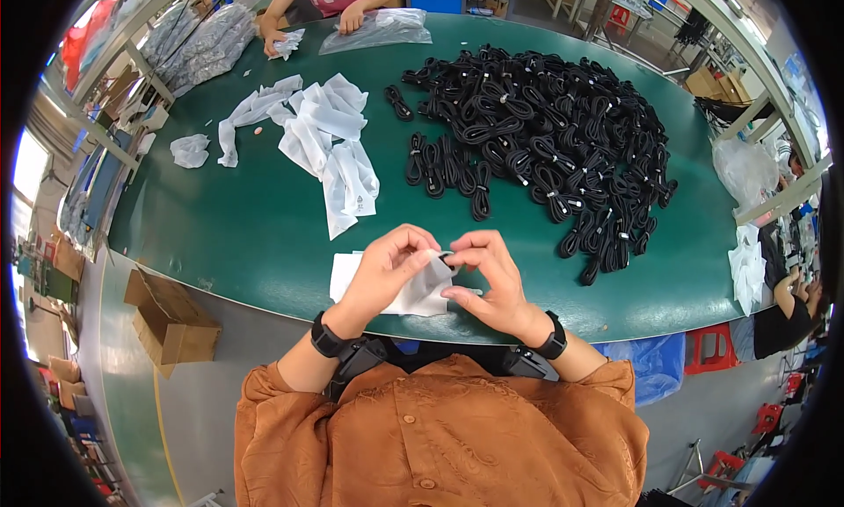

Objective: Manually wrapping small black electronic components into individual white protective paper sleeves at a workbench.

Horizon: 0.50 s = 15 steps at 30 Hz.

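Observation:
My left hand (391, 262) pinches the upper edge of a small whitish plastic bag (424, 289) over the near edge of the green table. At the bag's mouth, a bit of a coiled black cable (447, 260) shows. My right hand (491, 283) has its fingertips on that cable, with the thumb lower down by the side of the bag. Most of the cable is hidden by the bag and fingers. More white bags (343, 277) lie flat on the table beneath my left hand.
A large heap of bundled black cables (545, 120) covers the table's right half. Loose white bags (330, 124) lie at the left, with a crumpled one (189, 151) beyond. Across the table, a person's hands (352, 18) handle plastic bags. An open cardboard box (171, 322) stands on the floor.

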### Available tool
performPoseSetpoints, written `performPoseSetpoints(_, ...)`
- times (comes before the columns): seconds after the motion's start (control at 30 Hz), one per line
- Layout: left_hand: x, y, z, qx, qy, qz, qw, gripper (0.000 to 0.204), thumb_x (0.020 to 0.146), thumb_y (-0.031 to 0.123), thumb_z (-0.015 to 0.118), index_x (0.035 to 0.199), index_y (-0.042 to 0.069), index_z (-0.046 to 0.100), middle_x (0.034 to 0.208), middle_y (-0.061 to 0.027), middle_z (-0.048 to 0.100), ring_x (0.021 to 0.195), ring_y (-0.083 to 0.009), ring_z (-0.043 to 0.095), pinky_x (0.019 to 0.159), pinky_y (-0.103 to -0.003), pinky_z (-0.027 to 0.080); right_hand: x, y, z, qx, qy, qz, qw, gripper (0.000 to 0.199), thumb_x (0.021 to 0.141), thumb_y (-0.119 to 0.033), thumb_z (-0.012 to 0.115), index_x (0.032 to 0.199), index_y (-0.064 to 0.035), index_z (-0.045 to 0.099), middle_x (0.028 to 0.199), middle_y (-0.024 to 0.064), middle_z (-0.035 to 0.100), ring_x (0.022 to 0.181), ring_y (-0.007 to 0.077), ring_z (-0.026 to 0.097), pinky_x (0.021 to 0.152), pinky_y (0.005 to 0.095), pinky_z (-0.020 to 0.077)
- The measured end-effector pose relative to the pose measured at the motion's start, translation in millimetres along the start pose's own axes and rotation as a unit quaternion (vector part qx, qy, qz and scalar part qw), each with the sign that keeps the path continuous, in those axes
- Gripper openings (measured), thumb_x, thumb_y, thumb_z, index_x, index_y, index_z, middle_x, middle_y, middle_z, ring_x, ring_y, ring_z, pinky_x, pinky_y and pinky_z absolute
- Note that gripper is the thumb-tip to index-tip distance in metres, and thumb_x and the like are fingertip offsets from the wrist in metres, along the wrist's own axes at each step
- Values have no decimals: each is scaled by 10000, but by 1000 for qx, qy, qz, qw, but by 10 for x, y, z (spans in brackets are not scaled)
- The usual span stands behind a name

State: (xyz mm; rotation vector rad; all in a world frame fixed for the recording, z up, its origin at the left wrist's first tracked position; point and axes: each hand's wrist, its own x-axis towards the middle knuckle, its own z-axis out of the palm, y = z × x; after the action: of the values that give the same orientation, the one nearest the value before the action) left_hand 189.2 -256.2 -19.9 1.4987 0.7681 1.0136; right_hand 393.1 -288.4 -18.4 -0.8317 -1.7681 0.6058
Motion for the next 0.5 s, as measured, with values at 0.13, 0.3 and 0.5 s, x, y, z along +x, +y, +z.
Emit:
performPoseSetpoints(0.13, 140, 269, -127, -113, -14, -32, 993, 99, 974, 125, 629, 958, 30, 608, 1056, -30, 644, 860, -96, 559, 759, -236, 459, 344, -44, 26, -79, -33, -93, 992, 165, 844, -12, 734, 977, -9, 638, 1023, 108, 606, 841, 200, 586, 700, 291, 498)
performPoseSetpoints(0.3, 481, 484, -579, -11, 13, -40, 999, 108, 969, 135, 641, 1005, 35, 620, 1066, -36, 646, 798, -74, 577, 730, -223, 477, 603, -215, -104, -11, 23, -21, 999, 110, 890, -22, 688, 958, 6, 606, 881, 66, 582, 756, 162, 551, 662, 265, 449)
performPoseSetpoints(0.5, 1067, -316, -2070, 440, 185, 26, 878, 242, 900, 206, 709, 1034, 13, 650, 1064, -140, 663, 840, -215, 654, 790, -327, 528, 634, -282, -202, 8, 31, 82, 996, 82, 968, -65, 622, 945, 4, 584, 836, 25, 542, 737, 96, 509, 658, 242, 423)
